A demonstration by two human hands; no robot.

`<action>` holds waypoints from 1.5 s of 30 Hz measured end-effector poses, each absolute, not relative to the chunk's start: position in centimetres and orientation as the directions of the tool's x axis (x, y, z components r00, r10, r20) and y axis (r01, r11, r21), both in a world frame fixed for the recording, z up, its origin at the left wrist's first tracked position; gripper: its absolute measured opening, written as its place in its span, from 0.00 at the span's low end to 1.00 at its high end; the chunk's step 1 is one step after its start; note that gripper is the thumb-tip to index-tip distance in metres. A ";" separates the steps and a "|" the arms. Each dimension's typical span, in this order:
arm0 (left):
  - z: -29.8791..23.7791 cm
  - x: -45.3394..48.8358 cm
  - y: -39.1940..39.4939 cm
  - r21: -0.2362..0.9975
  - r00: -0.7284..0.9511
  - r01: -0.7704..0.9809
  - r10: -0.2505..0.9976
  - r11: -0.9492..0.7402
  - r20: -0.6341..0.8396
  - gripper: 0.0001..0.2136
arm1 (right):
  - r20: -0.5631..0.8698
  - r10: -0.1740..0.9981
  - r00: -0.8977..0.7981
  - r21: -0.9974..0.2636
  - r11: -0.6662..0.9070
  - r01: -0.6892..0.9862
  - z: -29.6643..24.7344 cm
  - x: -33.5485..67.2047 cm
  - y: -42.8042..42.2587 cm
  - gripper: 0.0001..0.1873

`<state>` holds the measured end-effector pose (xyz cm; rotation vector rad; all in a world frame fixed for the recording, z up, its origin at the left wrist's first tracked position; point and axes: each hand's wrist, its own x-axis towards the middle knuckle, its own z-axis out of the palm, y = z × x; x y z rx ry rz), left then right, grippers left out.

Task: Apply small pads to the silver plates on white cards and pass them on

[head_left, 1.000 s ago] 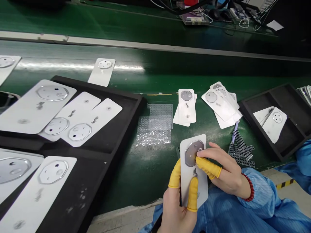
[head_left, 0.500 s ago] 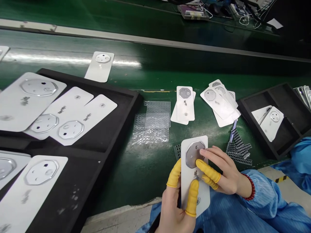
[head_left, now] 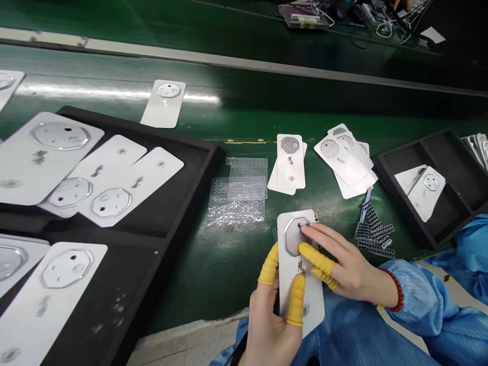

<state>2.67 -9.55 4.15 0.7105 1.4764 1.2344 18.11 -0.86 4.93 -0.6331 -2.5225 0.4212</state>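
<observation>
My left hand, yellow covers on its finger and thumb, grips a white phone back cover by its lower sides. The cover is tilted, with its grey octagonal camera plate at the top and dark script below. Against its right side is my right hand, fingers curled. A bare fingertip touches the camera plate beside a dark hole, and a yellow-covered fingertip presses lower on the plate. Black dotted strips lie right of my right hand. Whether a small piece is under the fingertips is hidden.
At left, a large black tray holds several white covers. Bubble wrap lies beside it. Further back are two stacked covers and a fanned pile. A smaller black tray stands right, near a blue sleeve.
Both hands and the held cover have shifted slightly left. My right fingertip sits closer to the plate's hole. Covers at the back left have slid a little to the right.
</observation>
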 end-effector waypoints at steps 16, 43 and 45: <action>-0.3 -3.1 -6.2 0.847 -0.408 0.140 0.809 0.513 -0.422 0.28 | 0.356 0.771 -0.528 -0.616 0.619 0.487 -3.1 20.6 -0.3 0.15; -0.4 0.5 -5.3 0.866 -0.066 -0.155 0.869 0.476 -0.490 0.05 | 0.407 0.390 -0.826 -0.249 0.917 0.310 0.4 17.3 0.6 0.15; -0.6 0.4 -5.3 0.861 -0.054 -0.142 0.865 0.488 -0.499 0.06 | 0.402 0.373 -0.836 -0.237 0.925 0.298 0.0 17.3 0.6 0.14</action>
